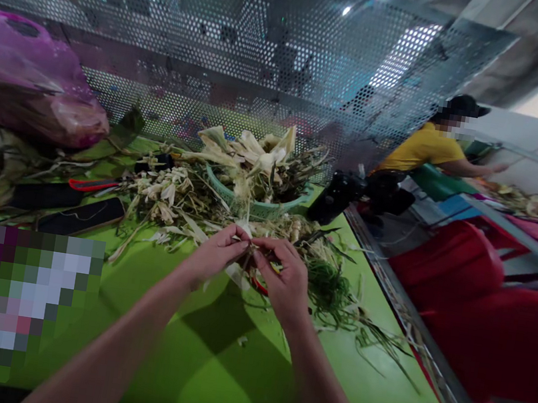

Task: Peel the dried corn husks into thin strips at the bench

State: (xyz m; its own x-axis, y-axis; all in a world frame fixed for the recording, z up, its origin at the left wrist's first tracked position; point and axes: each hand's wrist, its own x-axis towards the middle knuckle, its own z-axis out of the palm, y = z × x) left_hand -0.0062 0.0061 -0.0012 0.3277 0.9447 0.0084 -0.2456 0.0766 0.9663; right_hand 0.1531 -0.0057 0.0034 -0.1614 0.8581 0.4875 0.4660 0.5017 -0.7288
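Observation:
My left hand [218,251] and my right hand [284,276] meet over the green table, fingertips pinched close together. Between them is a small piece of dried plant material, partly covered by the fingers; its exact shape is too small to tell. Pale papery strips hang just under the fingertips. A red-handled tool [259,285] lies below, mostly hidden by my right hand. Just beyond my hands stands a light green basket [267,211] heaped with dried corn husks [261,153]. Green fibres [332,285] lie in a tangle beside my right hand.
Dried stalks and pale flower-like pieces [164,192] lie left of the basket. Further left are two dark flat objects, a red-edged tool [93,185] and a purple plastic bag [29,78]. A black bottle [333,196], red chairs [452,262] and a seated person in yellow are at right.

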